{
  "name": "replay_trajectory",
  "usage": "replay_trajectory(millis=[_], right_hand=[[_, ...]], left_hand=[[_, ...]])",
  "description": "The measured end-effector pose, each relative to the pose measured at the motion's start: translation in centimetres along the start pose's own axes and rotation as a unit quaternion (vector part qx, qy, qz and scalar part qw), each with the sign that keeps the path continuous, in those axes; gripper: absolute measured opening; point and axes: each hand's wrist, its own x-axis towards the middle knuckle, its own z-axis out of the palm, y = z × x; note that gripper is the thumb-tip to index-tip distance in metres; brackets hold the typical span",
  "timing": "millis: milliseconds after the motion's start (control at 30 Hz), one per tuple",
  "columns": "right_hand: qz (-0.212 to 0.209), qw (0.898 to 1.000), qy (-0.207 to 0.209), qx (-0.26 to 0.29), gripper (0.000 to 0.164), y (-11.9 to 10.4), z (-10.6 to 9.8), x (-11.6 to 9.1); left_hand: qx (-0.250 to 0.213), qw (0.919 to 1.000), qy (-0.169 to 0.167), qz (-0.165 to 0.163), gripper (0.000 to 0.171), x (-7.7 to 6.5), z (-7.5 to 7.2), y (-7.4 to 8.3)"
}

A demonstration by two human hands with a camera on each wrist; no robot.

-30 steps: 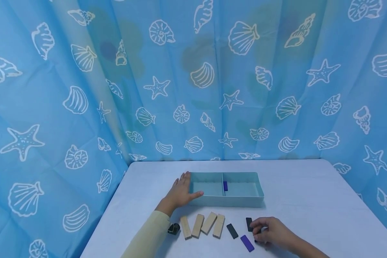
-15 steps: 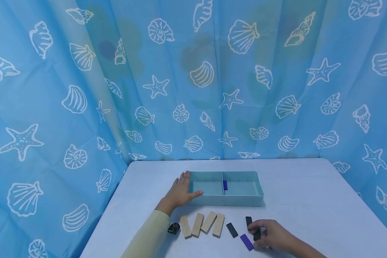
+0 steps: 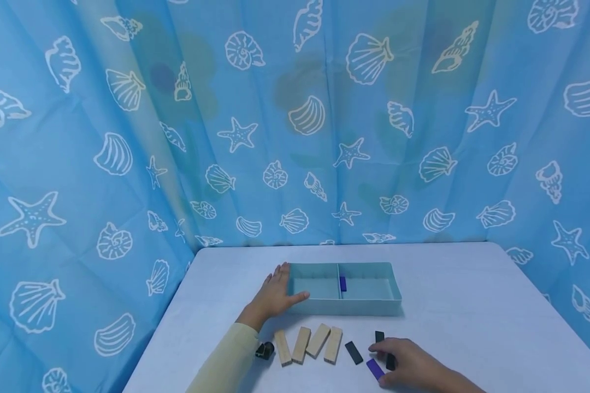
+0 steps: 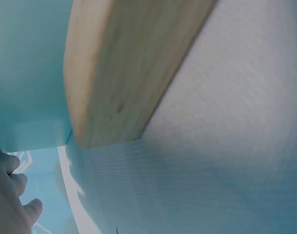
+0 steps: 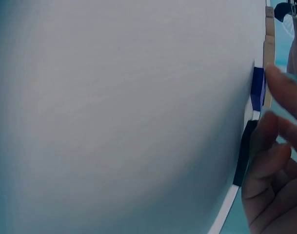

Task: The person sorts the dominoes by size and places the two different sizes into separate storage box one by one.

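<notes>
A pale blue-green two-compartment box (image 3: 354, 307) stands on the table. My left hand (image 3: 273, 295) rests along its left end, fingers extended and thumb over the front rim. Inside the right compartment, a purple block (image 3: 342, 284) lies against the divider. My right hand (image 3: 408, 363) hovers at a second purple block (image 3: 375, 369), thumb by its near end and index finger beyond its far end; the right wrist view shows a gap between the fingertips. Partly under that hand is a black block (image 3: 390, 361). Other black blocks (image 3: 354, 352) lie close by.
Several wooden blocks (image 3: 301, 345) lie in a row in front of the box; one wooden block (image 4: 124, 73) looms large in the left wrist view. A small black object (image 3: 265, 350) is beside the left sleeve. A blue shell-patterned curtain (image 3: 295, 164) hangs behind the table.
My right hand has come off the black block and shifted left to the purple block, its thumb and index finger spreading. My left hand has stayed at the box.
</notes>
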Motion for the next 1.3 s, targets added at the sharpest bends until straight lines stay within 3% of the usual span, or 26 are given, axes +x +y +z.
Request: replay_trajectory(millis=[233,433,633,1100,1300], right_hand=[[0.030,0.999,-0.013,-0.022,0.051,-0.6,0.2,0.5],[0.004,0.999,-0.016,-0.038,0.038,-0.4,0.3,0.5],[-0.009,0.999,-0.016,-0.032,0.037,-0.5,0.1,0.4],[0.020,0.999,-0.012,-0.022,0.036,-1.4,0.3,0.1],[-0.007,0.999,-0.010,-0.041,0.036,-1.2,0.1,0.1]], left_hand=[[0.003,1.0000,-0.001,-0.002,0.107,0.0,0.0,0.1],[0.004,1.0000,-0.001,-0.004,0.106,-0.1,0.0,0.2],[0.011,0.9999,0.003,-0.002,0.107,0.0,0.1,0.0],[0.005,1.0000,-0.001,-0.007,0.107,-0.1,0.0,0.3],[0.008,0.9999,0.000,-0.009,0.107,0.0,0.1,0.2]])
